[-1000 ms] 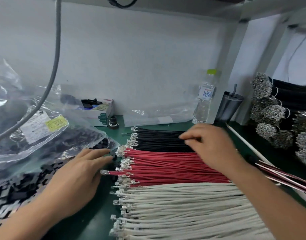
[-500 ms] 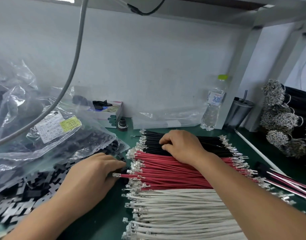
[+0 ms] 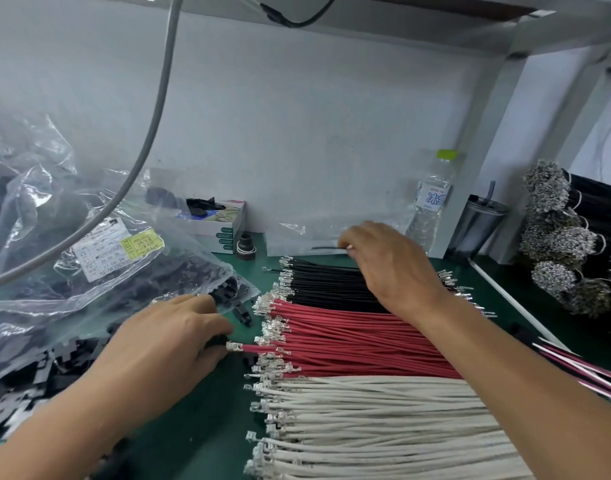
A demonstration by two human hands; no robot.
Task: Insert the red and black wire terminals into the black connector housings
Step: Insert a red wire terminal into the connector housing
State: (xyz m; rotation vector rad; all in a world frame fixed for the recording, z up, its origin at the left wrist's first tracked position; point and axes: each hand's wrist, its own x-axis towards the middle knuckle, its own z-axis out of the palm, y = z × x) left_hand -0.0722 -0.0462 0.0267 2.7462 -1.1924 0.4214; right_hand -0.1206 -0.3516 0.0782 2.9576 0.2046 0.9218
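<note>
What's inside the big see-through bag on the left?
The clear plastic bag holds many small black connector housings, some spilling out near its open mouth. A white and yellow label shows through. Crinkled plastic and glare hide how many are deeper inside.

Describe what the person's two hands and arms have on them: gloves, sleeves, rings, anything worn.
Both are bare. The left hand and the right hand wear no gloves, and no rings or finger cots show on the visible fingers. Both forearms run uncovered to the lower frame edge: no sleeves, wristband, watch or grounding strap appears. The palms and some fingertips are hidden from the head camera.
</note>
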